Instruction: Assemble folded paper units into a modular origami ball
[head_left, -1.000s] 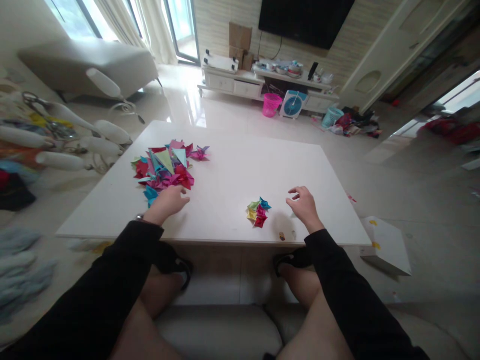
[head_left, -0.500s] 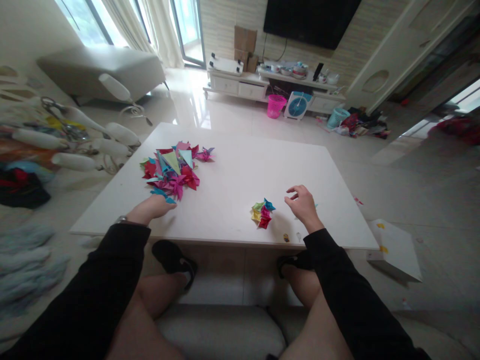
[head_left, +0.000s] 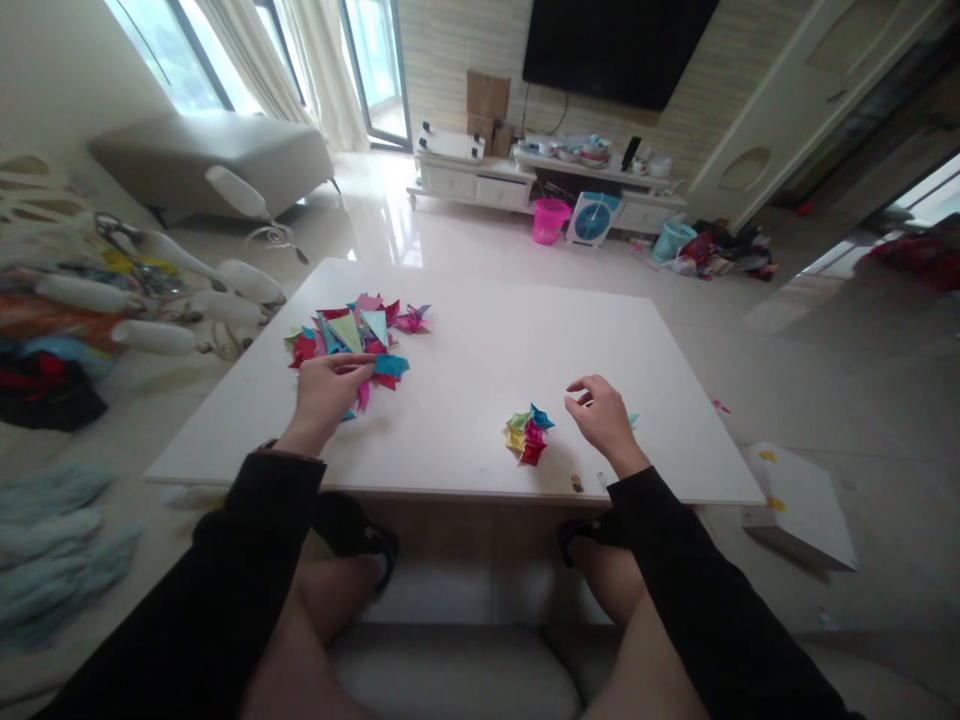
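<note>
My left hand point(head_left: 327, 392) is raised over the near side of a pile of colourful origami pieces point(head_left: 345, 328), some of them shaped like cranes. Between its fingertips it pinches a blue origami piece point(head_left: 391, 366), whose exact shape is too blurred to tell. Part of the pile is hidden behind this hand. My right hand point(head_left: 600, 415) hovers over the right part of the white table point(head_left: 480, 340), fingers curved and apart, holding nothing. Just left of it lies a small cluster of origami pieces point(head_left: 529, 436) in green, blue, yellow, pink and red.
Near the table's front edge lie a small brown-and-yellow item point(head_left: 577, 483) and a small clear item point(head_left: 601, 481). A light-blue scrap point(head_left: 634, 420) shows beside my right wrist. A lamp with white shades point(head_left: 240, 282) stands close to the left edge, and a white box point(head_left: 799, 505) is on the floor at right.
My left hand has lifted from the pile's near edge and moved right and away from me, a blue origami piece in its fingers. My right hand has barely moved. The view has tilted slightly.
</note>
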